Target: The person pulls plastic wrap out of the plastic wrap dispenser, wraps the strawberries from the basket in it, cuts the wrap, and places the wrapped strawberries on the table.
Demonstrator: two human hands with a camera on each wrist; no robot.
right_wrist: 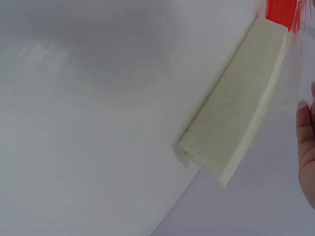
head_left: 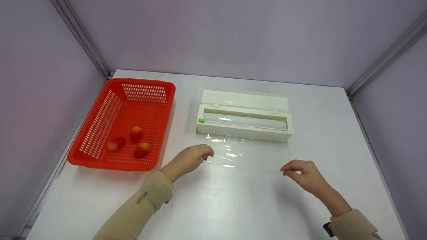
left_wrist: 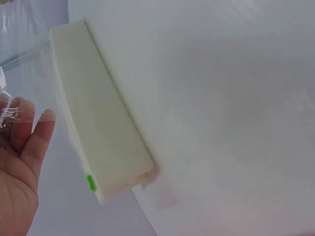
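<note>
A white cling film dispenser box (head_left: 245, 132) lies on the table with its lid (head_left: 245, 99) tipped back. Inside sits a roll of cling film (head_left: 245, 120), and a green slider (head_left: 201, 120) is at the left end of the front rim. Clear film (head_left: 230, 155) stretches from the box toward the person. My left hand (head_left: 191, 158) pinches the film's near left corner; in the left wrist view the film (left_wrist: 37, 114) crosses the fingertips. At the near right corner, my right hand (head_left: 305, 175) pinches with thumb and fingers; its fingertips are mostly cut off in the right wrist view.
A red plastic basket (head_left: 163, 133) stands at the left, with three red-and-yellow fruits (head_left: 136, 134) inside. The white table (head_left: 233, 206) is bounded by pale panels (head_left: 233, 40) at the back and sides.
</note>
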